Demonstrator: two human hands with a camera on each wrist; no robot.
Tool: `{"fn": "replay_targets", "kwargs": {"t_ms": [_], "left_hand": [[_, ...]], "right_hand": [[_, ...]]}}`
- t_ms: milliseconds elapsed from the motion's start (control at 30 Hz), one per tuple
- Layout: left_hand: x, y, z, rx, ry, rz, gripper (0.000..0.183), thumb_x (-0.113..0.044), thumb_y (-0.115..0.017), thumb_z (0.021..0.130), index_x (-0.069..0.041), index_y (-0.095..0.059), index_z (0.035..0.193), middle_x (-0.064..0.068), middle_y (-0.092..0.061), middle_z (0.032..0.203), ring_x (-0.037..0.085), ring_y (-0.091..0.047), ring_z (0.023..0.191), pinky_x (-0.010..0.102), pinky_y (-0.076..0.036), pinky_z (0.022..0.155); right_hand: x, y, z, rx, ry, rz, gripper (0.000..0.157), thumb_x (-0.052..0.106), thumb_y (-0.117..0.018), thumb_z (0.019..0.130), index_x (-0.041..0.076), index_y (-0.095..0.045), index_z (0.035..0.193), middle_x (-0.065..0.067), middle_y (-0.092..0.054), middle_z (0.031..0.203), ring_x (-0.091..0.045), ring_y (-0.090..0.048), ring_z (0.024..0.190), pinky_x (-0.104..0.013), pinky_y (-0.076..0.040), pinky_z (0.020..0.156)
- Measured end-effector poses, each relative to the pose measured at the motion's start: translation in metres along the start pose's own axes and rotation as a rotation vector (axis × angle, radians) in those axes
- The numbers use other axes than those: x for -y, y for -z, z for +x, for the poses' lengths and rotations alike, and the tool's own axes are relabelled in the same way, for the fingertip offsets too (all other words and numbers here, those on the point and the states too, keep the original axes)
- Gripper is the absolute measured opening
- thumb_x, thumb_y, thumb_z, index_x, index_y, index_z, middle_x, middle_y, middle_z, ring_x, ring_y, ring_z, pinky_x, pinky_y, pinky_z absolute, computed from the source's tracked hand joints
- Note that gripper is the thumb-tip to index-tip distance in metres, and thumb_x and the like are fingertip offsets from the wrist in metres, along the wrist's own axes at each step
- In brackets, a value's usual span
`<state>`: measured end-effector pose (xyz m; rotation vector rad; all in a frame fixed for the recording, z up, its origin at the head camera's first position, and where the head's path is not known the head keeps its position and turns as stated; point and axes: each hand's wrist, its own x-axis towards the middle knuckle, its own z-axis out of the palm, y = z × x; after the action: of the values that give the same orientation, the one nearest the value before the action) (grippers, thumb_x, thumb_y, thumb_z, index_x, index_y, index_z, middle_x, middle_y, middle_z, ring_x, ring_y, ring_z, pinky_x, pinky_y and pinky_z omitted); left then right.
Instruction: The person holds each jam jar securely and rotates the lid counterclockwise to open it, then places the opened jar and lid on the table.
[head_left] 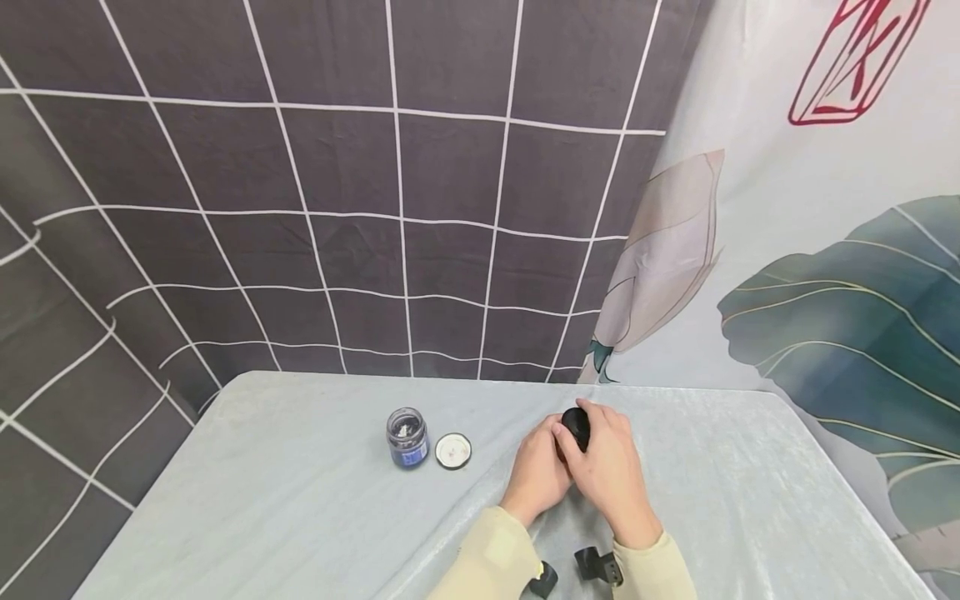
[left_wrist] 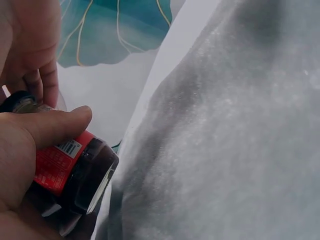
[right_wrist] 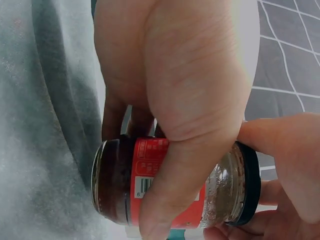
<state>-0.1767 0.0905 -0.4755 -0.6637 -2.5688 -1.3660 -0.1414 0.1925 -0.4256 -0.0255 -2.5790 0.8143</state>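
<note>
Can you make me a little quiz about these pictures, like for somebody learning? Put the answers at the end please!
1. Which one grips the glass body of the red-label jar: (a) left, (b) right?
2. True or false: the blue-label jar has a lid on its mouth.
3. Fill in: two hands are working on the jar with the ____ label.

Key
1. a: the left hand grips it, while the right hand holds its black lid.
2. False: its mouth is open, and a loose lid lies beside it.
3. Red.
</note>
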Motion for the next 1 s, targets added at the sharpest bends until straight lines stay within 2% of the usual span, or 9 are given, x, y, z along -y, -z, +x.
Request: {"fn": "replay_targets", "kwargs": {"t_ms": [400,700,1000], "left_hand": [[-0.002,0.01,-0.001,-0.038,-0.068,0.011,0.045,-0.004,-0.069,0.081,-0.005,-0.061,0.126,0.007,-0.068,0.116,0.022,-0.064,0.11,0.032,-0.051,0.096],[-0.005,0.018,-0.004,-0.011,-0.005,-0.052,0.05,-0.008,-0.073,0.081,-0.007,-0.061,0.13,0.005,-0.068,0.118,0.02,-0.062,0.111,0.033,-0.05,0.097],[-0.005,0.021,-0.008,-0.059,-0.018,-0.042,0.054,-0.011,-0.076,0.08,-0.004,-0.06,0.132,0.009,-0.067,0.123,0.025,-0.062,0.112,0.038,-0.049,0.098]], "right_hand": [[0.002,0.002,0.0,-0.038,0.055,0.053,0.049,0.025,-0.074,0.091,-0.006,-0.062,0.127,-0.027,-0.061,0.12,-0.045,-0.05,0.114,-0.057,-0.042,0.095],[0.006,0.004,0.001,-0.055,0.059,0.067,0.049,0.027,-0.074,0.091,-0.005,-0.063,0.127,-0.025,-0.062,0.118,-0.043,-0.05,0.115,-0.056,-0.042,0.095],[0.01,0.006,0.0,-0.047,0.047,0.071,0.051,0.029,-0.074,0.092,-0.006,-0.062,0.127,-0.025,-0.063,0.118,-0.044,-0.051,0.114,-0.056,-0.042,0.095]]}}
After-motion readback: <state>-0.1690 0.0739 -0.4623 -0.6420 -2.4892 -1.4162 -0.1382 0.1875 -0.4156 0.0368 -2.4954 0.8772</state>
